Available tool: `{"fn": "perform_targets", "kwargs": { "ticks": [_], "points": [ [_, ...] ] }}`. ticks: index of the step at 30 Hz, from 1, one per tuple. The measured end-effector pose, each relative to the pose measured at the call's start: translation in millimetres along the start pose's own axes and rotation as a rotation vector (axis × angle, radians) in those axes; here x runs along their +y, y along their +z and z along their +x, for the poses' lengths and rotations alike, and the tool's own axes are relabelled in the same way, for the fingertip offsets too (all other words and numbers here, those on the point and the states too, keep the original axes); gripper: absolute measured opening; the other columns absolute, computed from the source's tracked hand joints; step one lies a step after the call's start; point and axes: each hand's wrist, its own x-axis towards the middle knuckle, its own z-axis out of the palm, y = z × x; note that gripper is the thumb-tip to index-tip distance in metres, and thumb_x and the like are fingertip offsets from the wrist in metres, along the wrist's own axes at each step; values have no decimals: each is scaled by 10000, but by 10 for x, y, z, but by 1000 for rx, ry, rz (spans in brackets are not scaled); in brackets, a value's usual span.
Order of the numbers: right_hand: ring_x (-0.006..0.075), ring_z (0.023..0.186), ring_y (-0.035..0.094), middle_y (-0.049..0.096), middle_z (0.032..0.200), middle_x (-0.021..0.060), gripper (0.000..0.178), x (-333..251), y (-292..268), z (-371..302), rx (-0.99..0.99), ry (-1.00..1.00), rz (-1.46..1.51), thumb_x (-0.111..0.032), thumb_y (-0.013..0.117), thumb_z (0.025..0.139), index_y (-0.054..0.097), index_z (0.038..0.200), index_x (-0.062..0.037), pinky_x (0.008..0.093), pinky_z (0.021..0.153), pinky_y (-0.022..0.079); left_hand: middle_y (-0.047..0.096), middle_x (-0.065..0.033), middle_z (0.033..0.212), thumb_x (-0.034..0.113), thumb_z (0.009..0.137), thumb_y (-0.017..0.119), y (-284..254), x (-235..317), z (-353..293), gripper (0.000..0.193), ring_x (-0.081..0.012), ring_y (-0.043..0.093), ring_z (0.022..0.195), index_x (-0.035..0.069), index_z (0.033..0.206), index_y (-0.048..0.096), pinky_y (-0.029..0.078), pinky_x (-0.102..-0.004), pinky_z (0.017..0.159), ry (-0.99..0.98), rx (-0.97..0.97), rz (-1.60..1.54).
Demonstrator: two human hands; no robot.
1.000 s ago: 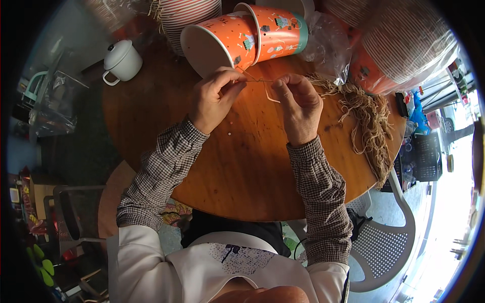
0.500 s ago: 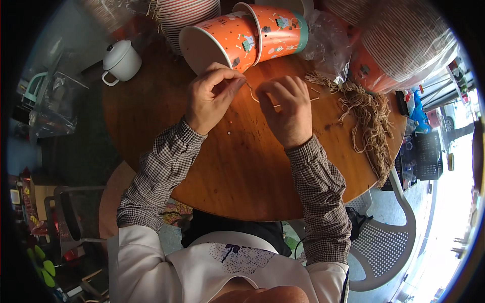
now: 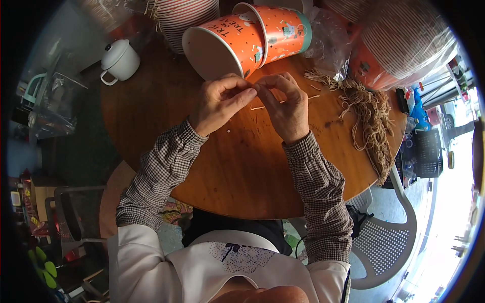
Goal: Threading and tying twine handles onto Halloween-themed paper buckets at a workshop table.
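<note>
Both hands meet over the round wooden table, fingertips touching just below an orange paper bucket [image 3: 242, 38] with a white inside. My left hand [image 3: 217, 106] is closed in a pinch, thumb against forefinger. My right hand [image 3: 289, 111] pinches at the same spot from the other side. Between them is a thin tan string [image 3: 258, 107]; a short length of it shows below the fingers, and the fingers hide the rest. The bucket lies on its side with its mouth towards the left hand, its base end inside a second orange bucket [image 3: 285, 31].
A bundle of tan strings [image 3: 371, 113] drapes over the right side of the table [image 3: 237, 171]. Stacked buckets [image 3: 184, 22] stand at the back, and more in clear plastic [image 3: 404, 40] at the right. A white lidded mug [image 3: 121, 60] sits at left. A grey chair [image 3: 384, 252] is at right.
My right hand has moved left and its fingers have closed against my left fingertips. The front bucket has rolled a little and shifted right, showing more of its print.
</note>
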Motion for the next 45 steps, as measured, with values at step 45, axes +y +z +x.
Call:
{"fn": "perform_targets", "kwargs": {
  "ticks": [45],
  "points": [
    [106, 786, 626, 675, 836, 56, 147, 117, 24, -31, -75, 322, 329, -116, 685, 861, 642, 897, 20, 264, 735, 503, 629, -40, 812, -30, 802, 682, -27, -75, 73, 95, -121, 628, 727, 6, 888, 662, 518, -232, 616, 342, 141, 357]
  ]
}}
